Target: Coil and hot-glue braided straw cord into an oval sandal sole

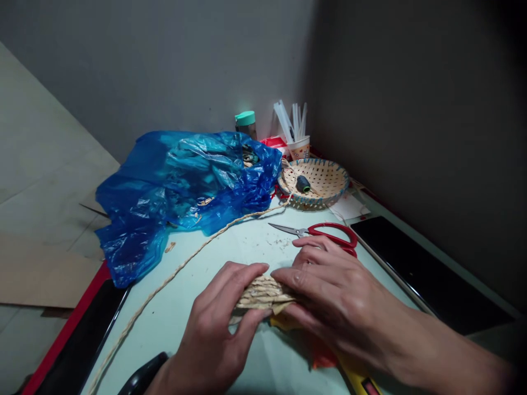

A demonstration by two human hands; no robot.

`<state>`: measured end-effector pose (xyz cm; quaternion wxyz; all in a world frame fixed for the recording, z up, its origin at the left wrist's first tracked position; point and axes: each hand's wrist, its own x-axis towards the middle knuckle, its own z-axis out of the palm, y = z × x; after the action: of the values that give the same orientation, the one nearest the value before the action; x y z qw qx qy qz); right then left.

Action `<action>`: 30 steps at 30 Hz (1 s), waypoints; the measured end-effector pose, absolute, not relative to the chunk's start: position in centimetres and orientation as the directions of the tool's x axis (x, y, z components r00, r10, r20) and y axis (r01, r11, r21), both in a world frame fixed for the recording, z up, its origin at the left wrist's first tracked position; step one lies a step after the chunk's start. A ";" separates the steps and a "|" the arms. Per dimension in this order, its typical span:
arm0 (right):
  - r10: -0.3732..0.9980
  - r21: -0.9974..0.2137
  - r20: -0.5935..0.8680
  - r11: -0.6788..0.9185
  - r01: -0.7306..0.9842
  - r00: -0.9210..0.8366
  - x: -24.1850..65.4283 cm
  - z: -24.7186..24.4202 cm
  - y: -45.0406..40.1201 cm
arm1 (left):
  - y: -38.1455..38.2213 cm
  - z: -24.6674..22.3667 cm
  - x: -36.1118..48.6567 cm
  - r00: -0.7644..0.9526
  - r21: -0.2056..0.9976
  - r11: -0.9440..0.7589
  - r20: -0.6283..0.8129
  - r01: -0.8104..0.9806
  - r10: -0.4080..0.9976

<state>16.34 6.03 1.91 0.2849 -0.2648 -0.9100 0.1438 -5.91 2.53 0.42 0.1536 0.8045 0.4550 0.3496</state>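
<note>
Left hand [218, 318]: curled on the bundle [263, 294]'s left end, fingers above, thumb below.
Right hand [333, 288]: holds the bundle's right end.
Bundle: pale layered strands, between both hands, over the table [173, 323].
Scissors [303, 232]: red-handled, just beyond the right hand.
Cord [178, 269]: runs from the basket [329, 180] past the blue bag [181, 175].

Tbl [164, 329] w/ bag [193, 181]; cord [180, 268]; scissors [303, 232]; basket [329, 178]; blk obj. [144, 375], unclear
</note>
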 end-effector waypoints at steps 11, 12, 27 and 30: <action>0.517 -0.411 0.563 0.852 0.325 -0.644 16.0 0.6 6.7 | 2.4 0.4 -5.9 0.316 0.479 -0.568 0.508 0.669 0.801; 0.511 -0.402 0.585 0.857 0.321 -0.630 16.0 0.4 6.7 | 2.4 0.4 -5.9 0.316 0.467 -0.567 0.511 0.679 0.799; 0.737 -0.633 0.444 0.660 0.404 -0.510 17.4 3.1 6.7 | 1.9 -0.3 -6.0 0.166 0.488 -0.543 0.621 0.683 0.766; 0.772 -0.686 0.370 0.603 0.408 -0.517 17.2 3.3 6.7 | 1.8 -0.2 -6.0 0.163 0.468 -0.545 0.636 0.695 0.754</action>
<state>17.23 6.75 3.28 0.3388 -0.3560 -0.8285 0.2684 -6.02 1.85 -0.24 0.0338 0.7619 0.4757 0.4383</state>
